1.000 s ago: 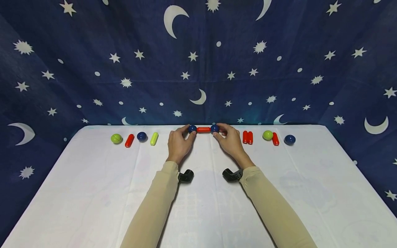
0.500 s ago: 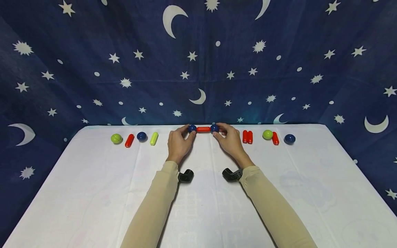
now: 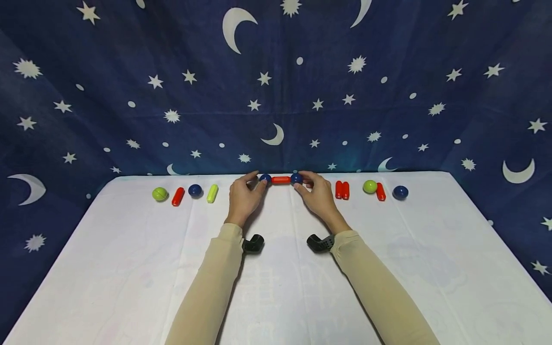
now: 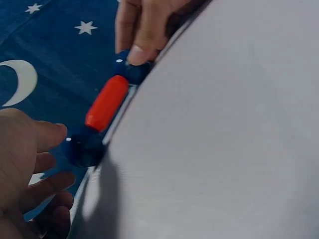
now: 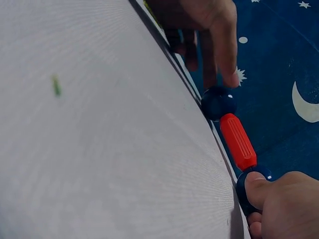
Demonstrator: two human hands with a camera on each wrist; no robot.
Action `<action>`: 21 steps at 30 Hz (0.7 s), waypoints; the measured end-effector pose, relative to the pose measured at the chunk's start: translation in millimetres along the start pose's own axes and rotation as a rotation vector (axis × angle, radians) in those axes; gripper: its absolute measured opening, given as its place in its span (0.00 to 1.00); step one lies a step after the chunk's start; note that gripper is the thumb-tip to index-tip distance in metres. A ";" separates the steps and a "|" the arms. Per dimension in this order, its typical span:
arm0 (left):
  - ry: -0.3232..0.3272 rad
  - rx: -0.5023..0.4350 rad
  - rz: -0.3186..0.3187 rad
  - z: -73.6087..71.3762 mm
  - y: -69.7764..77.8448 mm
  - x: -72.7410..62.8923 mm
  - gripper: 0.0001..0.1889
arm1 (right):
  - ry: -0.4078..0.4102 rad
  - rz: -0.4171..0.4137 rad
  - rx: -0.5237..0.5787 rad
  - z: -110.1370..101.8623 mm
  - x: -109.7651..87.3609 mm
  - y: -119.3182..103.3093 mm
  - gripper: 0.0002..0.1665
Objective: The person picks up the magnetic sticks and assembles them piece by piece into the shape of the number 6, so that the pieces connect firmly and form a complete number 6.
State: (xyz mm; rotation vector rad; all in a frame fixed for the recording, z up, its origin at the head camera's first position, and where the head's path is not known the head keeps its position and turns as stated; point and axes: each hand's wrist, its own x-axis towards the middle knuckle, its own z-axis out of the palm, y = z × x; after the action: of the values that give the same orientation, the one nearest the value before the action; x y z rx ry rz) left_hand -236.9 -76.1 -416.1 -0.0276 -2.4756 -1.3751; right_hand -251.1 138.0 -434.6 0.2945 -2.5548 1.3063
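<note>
Across the far background, dark blue curtain with white moons and stars. Before it, white-covered table. From the near side, left sleeve and right sleeve, both beige. Next, left hand, fingers relaxed and apart around the left blue ball, not gripping; hard to tell if touching. Right hand, pinching the right blue ball with thumb and fingers. Between these balls and meeting both, middle red rod, lying sideways at the middle of the far table edge. Farther left and right, also near this edge, loose balls and loose rods in red, blue and green tones. Probably best to steady firmly by the right, keep balls and rod in one straight line, and avoid sideways pull by the left. No brand, label or readable writing; only faint marks on the table covering.
</note>
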 end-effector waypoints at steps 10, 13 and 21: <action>0.019 -0.046 -0.010 -31.7 0.7 2.6 0.20 | 0.001 0.003 -0.009 1.0 -0.6 -0.9 0.25; 0.029 -0.017 0.001 -47.9 -2.8 0.4 0.20 | -0.003 0.009 -0.017 2.0 -1.5 -0.5 0.25; 0.096 0.089 -0.016 -80.0 -20.3 -7.6 0.20 | 0.006 0.010 -0.026 2.3 -0.7 -1.2 0.25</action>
State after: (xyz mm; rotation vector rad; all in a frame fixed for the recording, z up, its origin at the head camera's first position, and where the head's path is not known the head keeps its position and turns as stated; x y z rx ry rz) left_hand -212.4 -152.5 -395.6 0.0766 -2.4587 -1.2408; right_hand -250.4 135.5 -435.1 0.2730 -2.5695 1.2739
